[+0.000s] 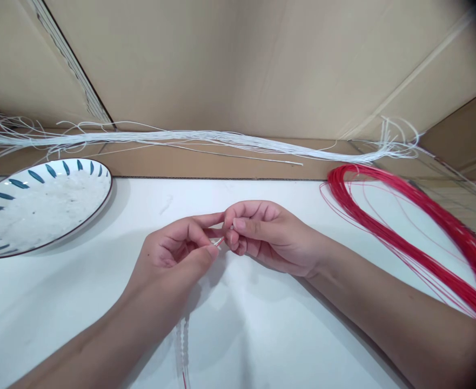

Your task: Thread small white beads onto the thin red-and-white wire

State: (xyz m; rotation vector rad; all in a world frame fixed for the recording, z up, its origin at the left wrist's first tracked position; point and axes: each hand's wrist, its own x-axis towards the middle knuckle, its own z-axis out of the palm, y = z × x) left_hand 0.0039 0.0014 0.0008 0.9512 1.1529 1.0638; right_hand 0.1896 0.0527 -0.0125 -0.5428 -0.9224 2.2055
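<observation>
My left hand (173, 256) is closed, thumb against finger, on a short length of red and white thread (219, 242). The thread reaches over to my right hand (274, 232), whose thumb and fingertips are pinched on its other end; a tiny pale bit shows there, too small to name. The two hands nearly touch, just above the white table. Below my left wrist hangs a strand of small clear beads (183, 340), with red thread showing at its lower end. Part of that strand is hidden behind the hand.
To the left stands an oval plate (107, 189) with blue-green rim marks, holding clear small pieces. A long bundle of white cords (221, 138) lies along the cardboard (229, 65) at the back. A looped hank of red thread (408, 254) rests on the right.
</observation>
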